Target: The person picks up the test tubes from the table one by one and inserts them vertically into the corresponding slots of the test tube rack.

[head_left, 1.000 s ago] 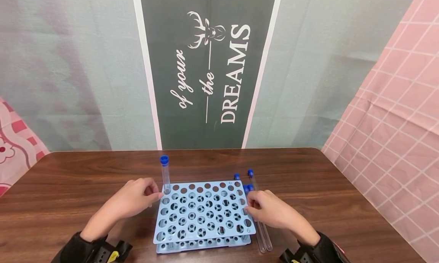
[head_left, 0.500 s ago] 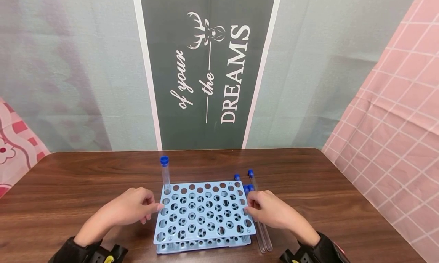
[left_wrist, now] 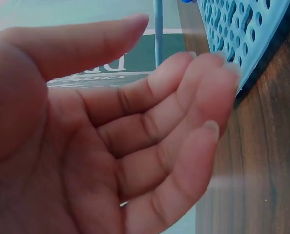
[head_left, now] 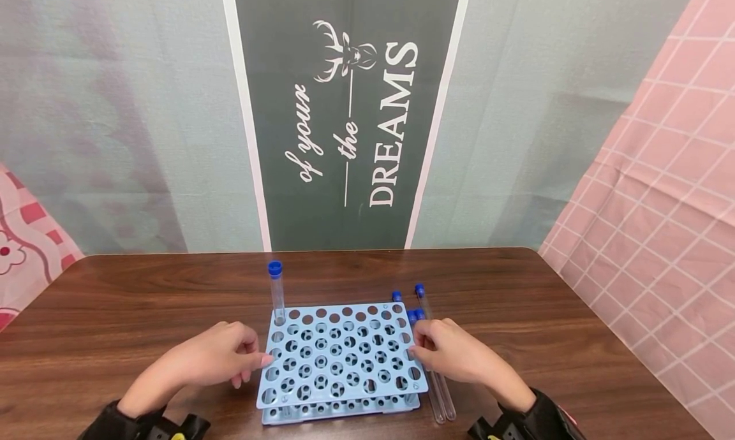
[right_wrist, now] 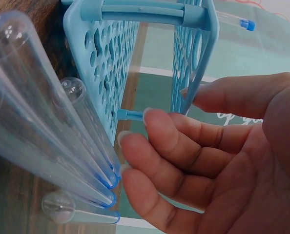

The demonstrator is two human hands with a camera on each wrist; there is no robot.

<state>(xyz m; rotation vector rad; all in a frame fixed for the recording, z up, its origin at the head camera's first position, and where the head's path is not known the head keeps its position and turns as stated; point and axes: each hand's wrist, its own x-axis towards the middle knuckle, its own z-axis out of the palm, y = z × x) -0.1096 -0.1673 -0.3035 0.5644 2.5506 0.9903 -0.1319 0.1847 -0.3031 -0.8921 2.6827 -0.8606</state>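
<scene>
A light blue test tube rack [head_left: 345, 368] with two perforated plates stands before me. One clear, blue-capped test tube [head_left: 277, 290] stands upright in its far left corner hole. At the rack's left edge is my left hand [head_left: 215, 357], thumb tip at the upper plate; in the left wrist view its fingers bend loosely, with thumb and fingers apart. My right hand [head_left: 450, 347] pinches the right edge of the upper plate, thumb on top and fingers below, as the right wrist view shows. Several capped test tubes [right_wrist: 28, 58] lie beside the rack's right side, partly hidden by rack and hand.
All of this is on a dark brown wooden table [head_left: 551, 338]. A grey-green cloth [head_left: 494, 140] with white lettering hangs behind it. Pink checked cloth [head_left: 660, 191] borders the right side.
My left hand has moved from beside the upright tube toward me along the rack's left edge. The right hand, rack and tubes have stayed in place.
</scene>
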